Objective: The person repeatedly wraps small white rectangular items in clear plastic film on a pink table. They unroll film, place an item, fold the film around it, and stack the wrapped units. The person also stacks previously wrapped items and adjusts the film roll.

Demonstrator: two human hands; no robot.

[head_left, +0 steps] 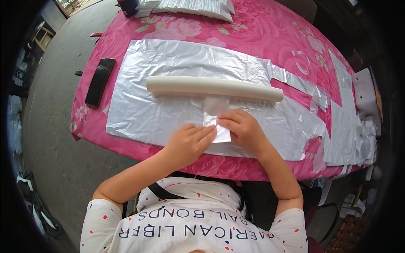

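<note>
A pale plastic strip (217,110) hangs down toward me from a long off-white roll (215,86). Its lower end looks folded and shiny. My left hand (187,144) has its fingers pressed together on the strip's left edge. At the right edge, my right hand (244,130) pinches the strip between thumb and fingers. Beneath both hands and the roll, a large silvery plastic bag (143,114) with cut-out handles lies flat and slightly wrinkled. The left thumb is mostly hidden.
A pink flowered cloth (185,29) covers the table. A black phone (100,82) lies at the left. Stacked plastic bags (192,7) and a dark cup-shaped container (128,6) stand at the far edge. More silvery bags (344,135) and a white box (366,90) are at the right.
</note>
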